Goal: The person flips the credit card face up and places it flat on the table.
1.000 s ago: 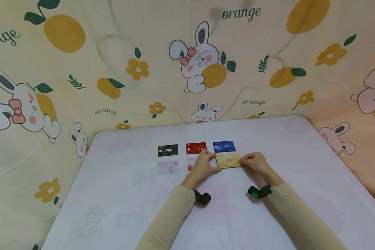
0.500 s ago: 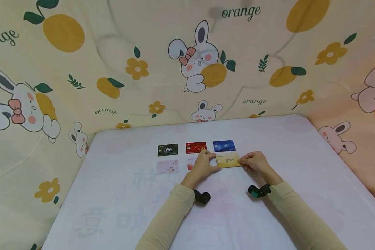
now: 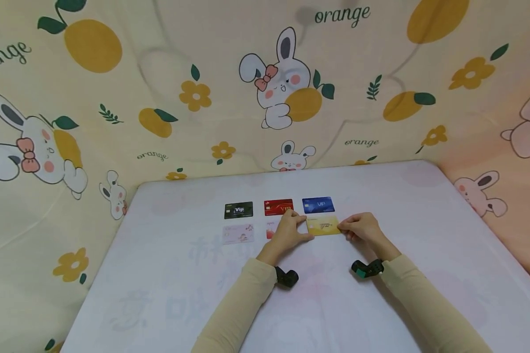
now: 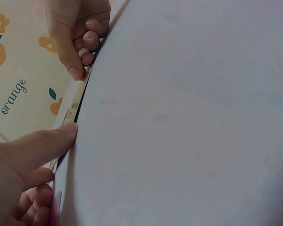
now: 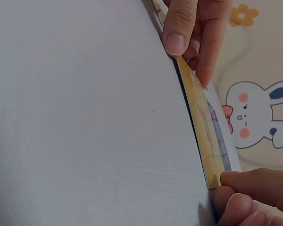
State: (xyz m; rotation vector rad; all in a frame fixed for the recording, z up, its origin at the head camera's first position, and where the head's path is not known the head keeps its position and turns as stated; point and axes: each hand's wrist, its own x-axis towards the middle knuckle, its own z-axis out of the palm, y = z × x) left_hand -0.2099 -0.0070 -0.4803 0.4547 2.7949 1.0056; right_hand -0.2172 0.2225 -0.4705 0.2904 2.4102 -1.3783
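Observation:
A gold card (image 3: 322,226) lies at the right end of the nearer row of cards, just in front of a blue VIP card (image 3: 318,205). My right hand (image 3: 363,229) pinches its right edge between thumb and forefinger; the right wrist view shows this grip (image 5: 254,193) up close. At the card's left side, my left hand (image 3: 286,231) holds the two corners, thumb near and forefinger far. The same left hand partly covers a pink-and-red card (image 3: 271,228) and the lower edge of a red VIP card (image 3: 278,207).
A black Vip card (image 3: 238,210) and a pale pink card (image 3: 238,234) lie farther left. All rest on a white-covered table (image 3: 168,274), with a printed cloth (image 3: 229,59) hanging behind it. Both wrists wear small black cameras.

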